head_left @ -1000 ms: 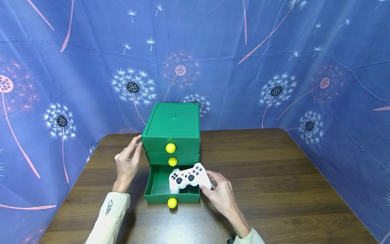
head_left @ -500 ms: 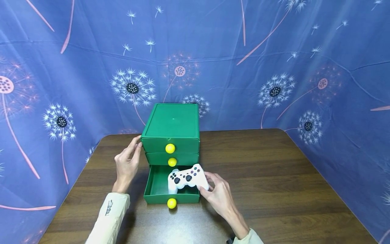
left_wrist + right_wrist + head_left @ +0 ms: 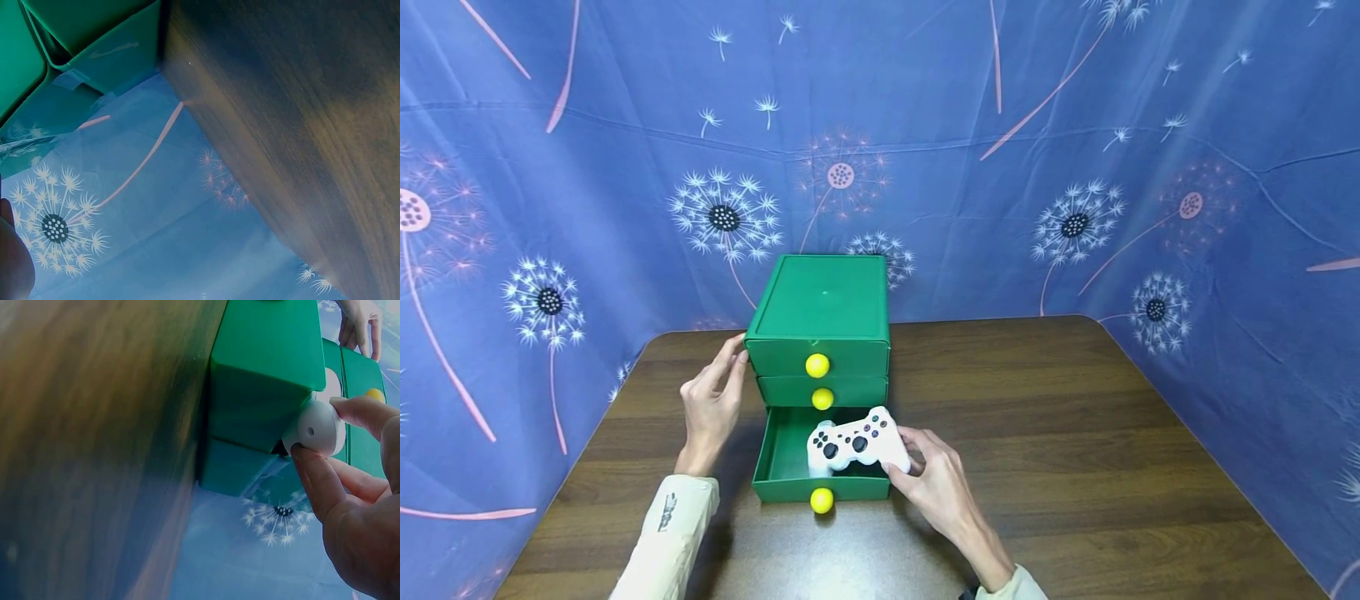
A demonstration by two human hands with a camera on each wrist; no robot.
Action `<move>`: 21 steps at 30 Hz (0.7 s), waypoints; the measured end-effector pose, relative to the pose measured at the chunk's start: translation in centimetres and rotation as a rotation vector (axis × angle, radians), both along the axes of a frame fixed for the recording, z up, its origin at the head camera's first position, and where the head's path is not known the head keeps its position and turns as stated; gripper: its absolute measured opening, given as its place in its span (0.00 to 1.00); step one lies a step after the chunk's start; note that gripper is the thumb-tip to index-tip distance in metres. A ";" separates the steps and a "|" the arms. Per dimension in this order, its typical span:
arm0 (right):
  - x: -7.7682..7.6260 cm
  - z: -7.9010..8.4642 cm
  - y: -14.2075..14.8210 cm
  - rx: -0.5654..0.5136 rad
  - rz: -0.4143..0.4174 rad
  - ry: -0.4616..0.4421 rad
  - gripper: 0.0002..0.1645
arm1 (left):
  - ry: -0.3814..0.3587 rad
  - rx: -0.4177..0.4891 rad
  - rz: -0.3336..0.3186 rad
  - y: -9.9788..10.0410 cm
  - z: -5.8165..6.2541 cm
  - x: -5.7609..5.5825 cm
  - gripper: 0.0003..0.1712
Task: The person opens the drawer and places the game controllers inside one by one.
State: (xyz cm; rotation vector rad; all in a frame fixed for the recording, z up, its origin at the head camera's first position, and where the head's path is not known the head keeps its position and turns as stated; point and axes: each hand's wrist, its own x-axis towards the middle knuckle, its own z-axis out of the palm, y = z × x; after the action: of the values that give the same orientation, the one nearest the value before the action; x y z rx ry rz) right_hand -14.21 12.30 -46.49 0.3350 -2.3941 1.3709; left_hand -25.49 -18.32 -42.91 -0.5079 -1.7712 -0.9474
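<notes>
A white game controller (image 3: 868, 433) with black thumbsticks lies tilted over the pulled-out bottom drawer (image 3: 820, 490), its left end low inside. My right hand (image 3: 942, 483) pinches its right grip between thumb and fingers; the right wrist view shows the round grip end (image 3: 315, 428) between them. The green three-drawer cabinet (image 3: 822, 296) has yellow ball knobs, and its upper two drawers are closed. My left hand (image 3: 711, 408) touches the cabinet's upper left side with extended fingertips. In the left wrist view only a dark bit of that hand (image 3: 12, 256) shows at the edge.
The cabinet stands on a brown wood-grain table (image 3: 1075, 450), near its back edge. A blue cloth (image 3: 970, 183) with dandelion prints hangs behind and on both sides. Tabletop extends to the right of the cabinet.
The controller and my right hand have moved slightly left and down, lowering the controller a little into the drawer. My left hand stays at the cabinet's side; the drawer remains pulled out.
</notes>
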 end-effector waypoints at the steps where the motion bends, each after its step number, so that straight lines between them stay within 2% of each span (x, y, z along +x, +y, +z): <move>1: 0.0 0.0 -0.1 0.000 0.003 0.005 0.26 | 0.000 -0.002 0.003 0.0 0.0 0.0 0.23; 6: -0.3 -0.1 -0.7 0.006 0.015 0.018 0.25 | -0.001 -0.010 0.009 -0.1 0.1 0.1 0.23; 21: -1.3 0.1 -1.7 0.008 0.033 -0.035 0.24 | 0.003 -0.011 0.005 -0.1 0.0 0.1 0.23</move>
State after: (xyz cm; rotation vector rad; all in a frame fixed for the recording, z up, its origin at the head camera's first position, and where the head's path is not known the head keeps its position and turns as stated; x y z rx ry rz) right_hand -15.50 10.60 -46.44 0.3568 -2.4331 1.3930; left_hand -25.41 -18.38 -42.87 -0.5109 -1.7749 -0.9336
